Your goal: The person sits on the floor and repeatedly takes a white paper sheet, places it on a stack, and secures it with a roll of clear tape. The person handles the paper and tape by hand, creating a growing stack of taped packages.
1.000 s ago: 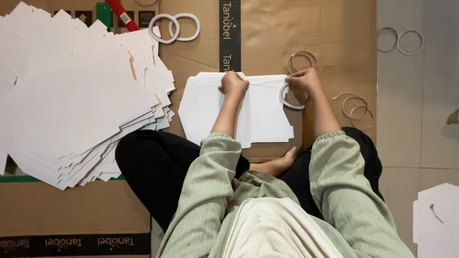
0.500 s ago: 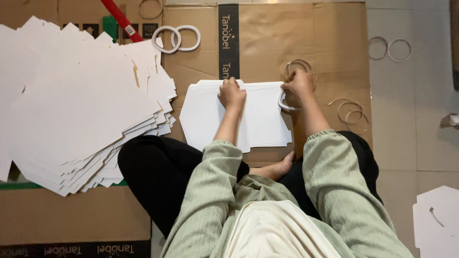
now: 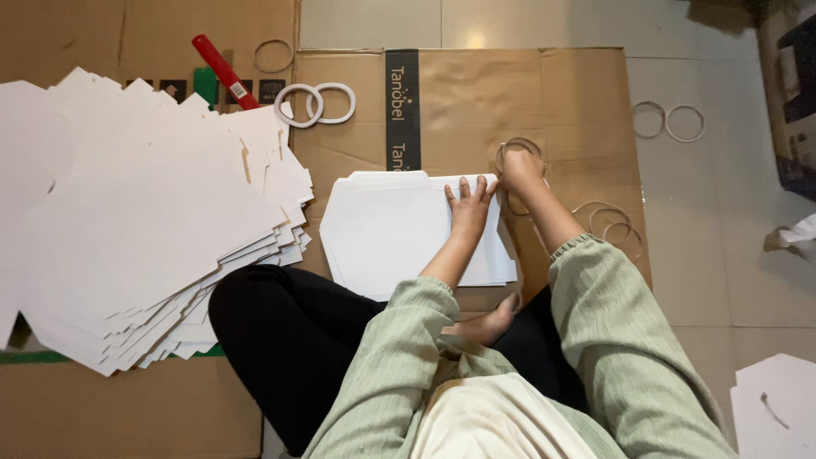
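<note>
While your left hand (image 3: 469, 206) lies flat, fingers spread, pinning the white card sheets (image 3: 391, 234) to the cardboard mat (image 3: 578, 93), your right hand (image 3: 518, 170) closes on a tape ring (image 3: 520, 150) just beside them

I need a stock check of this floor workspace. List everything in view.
big pile of card sheets: many, white, left of the person
small stack of card sheets: a few, white, in front of the person
cardboard: flattened, brown with a dark strip, under the small stack
tape rolls: two, white, above the big pile
red tool handle: one, red, top left
thin rings: two on the tiles at right; others lie on the cardboard
card piece: white, bottom right corner
left hand: flat on the small stack
right hand: at the stack's top right corner, on a thin ring
</note>
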